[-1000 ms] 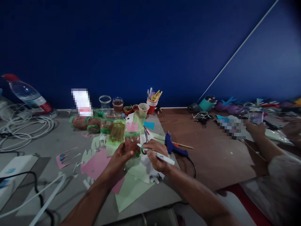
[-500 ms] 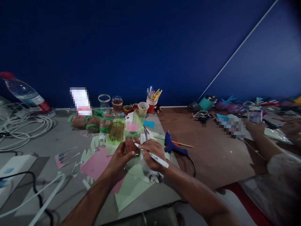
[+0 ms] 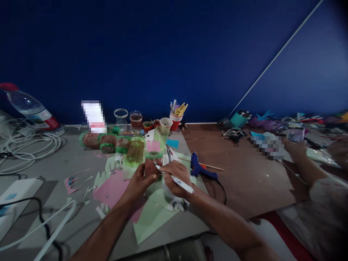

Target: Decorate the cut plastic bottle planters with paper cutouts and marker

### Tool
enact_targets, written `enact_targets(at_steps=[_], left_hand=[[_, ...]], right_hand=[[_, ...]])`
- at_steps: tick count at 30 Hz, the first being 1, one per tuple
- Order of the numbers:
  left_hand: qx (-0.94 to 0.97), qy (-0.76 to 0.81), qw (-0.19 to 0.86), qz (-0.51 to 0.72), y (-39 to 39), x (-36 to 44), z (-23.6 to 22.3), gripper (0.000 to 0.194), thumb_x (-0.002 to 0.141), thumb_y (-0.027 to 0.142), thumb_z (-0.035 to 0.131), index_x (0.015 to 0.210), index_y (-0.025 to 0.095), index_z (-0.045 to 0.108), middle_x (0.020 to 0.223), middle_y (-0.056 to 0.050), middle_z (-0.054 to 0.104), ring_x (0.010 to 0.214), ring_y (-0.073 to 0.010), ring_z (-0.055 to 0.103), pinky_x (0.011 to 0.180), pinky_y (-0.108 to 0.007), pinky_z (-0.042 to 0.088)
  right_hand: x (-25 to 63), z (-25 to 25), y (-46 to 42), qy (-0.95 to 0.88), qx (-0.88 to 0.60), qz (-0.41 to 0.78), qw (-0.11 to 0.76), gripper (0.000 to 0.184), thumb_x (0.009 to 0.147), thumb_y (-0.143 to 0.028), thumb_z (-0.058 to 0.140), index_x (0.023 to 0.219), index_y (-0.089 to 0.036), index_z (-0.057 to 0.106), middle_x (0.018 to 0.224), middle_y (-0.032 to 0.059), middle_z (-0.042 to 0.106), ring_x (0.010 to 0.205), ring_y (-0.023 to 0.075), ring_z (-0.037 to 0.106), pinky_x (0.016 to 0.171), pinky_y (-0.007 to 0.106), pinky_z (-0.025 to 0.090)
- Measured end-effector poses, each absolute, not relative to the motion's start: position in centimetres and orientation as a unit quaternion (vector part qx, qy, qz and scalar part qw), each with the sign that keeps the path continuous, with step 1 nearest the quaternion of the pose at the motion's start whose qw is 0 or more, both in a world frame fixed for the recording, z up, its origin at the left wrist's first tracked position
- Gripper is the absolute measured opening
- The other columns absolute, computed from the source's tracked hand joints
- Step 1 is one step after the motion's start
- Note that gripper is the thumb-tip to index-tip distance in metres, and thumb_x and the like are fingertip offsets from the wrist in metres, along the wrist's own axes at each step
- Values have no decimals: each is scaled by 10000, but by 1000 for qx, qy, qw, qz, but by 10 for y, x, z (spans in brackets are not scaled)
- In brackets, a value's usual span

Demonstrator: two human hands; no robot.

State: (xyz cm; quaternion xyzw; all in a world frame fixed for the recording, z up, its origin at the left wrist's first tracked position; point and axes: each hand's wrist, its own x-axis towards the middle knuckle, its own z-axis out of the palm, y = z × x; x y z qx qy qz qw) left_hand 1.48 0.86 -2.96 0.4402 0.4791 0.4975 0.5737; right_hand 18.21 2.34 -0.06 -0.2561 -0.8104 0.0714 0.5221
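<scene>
Held in the left hand [image 3: 140,180], thumb in front: a brown, green-rimmed cup [image 3: 150,169], apparently upright; probably light, thin-walled, easily dented, best held low around its sides. Pinched in the right hand [image 3: 175,177], just beside: a white marker [image 3: 185,185], tip at or near the cup's wall. Right of the right hand: a blue glue gun [image 3: 199,169].

One head-worn camera is being aimed forward and down; the table [image 3: 244,181] is being viewed from above, with left hand [image 3: 141,180] and right hand [image 3: 176,175] near and wall [image 3: 152,58] beyond.
</scene>
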Motion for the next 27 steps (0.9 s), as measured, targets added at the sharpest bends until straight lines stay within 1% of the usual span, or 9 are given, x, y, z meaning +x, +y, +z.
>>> enact_targets(at_steps=[5, 14, 18, 24, 27], left_hand=[[439, 492, 568, 493, 9, 14, -31, 538, 605, 362, 781, 1065, 169, 580, 1146, -122, 639, 1110, -306, 559, 928, -405, 426], [435, 475, 586, 491, 8, 14, -34, 541, 631, 353, 766, 1100, 169, 572, 1184, -125, 624, 1131, -310, 546, 960, -429, 403], [426, 479, 579, 503, 8, 15, -30, 534, 599, 351, 785, 1064, 172, 595, 1140, -114, 645, 1110, -310, 556, 939, -416, 419], [439, 479, 575, 497, 7, 16, -24, 504, 613, 361, 774, 1052, 182, 601, 1098, -107, 657, 1081, -306, 569, 917, -409, 429], [432, 486, 576, 495, 6, 16, -25, 521, 612, 376, 774, 1061, 183, 592, 1128, -117, 649, 1101, -316, 559, 922, -417, 422]], right_hand=[[182, -3, 24, -810, -265, 75, 517, 169, 820, -143, 472, 918, -198, 598, 714, 37, 673, 627, 152, 615, 616, 295, 478], [182, -1, 23, -806, -262, 92, 522, 191, 811, -141, 476, 940, -211, 598, 709, 32, 670, 623, 157, 619, 615, 291, 478], [183, -3, 23, -800, -257, 112, 530, 198, 814, -155, 473, 948, -212, 608, 717, 35, 672, 629, 160, 621, 621, 295, 480], [186, -5, 22, -774, -246, 155, 562, 219, 821, -158, 484, 990, -204, 614, 777, 57, 670, 707, 172, 624, 657, 312, 496], [188, -3, 21, -761, -263, 179, 566, 210, 840, -188, 475, 993, -199, 619, 799, 65, 666, 750, 180, 630, 669, 314, 505]])
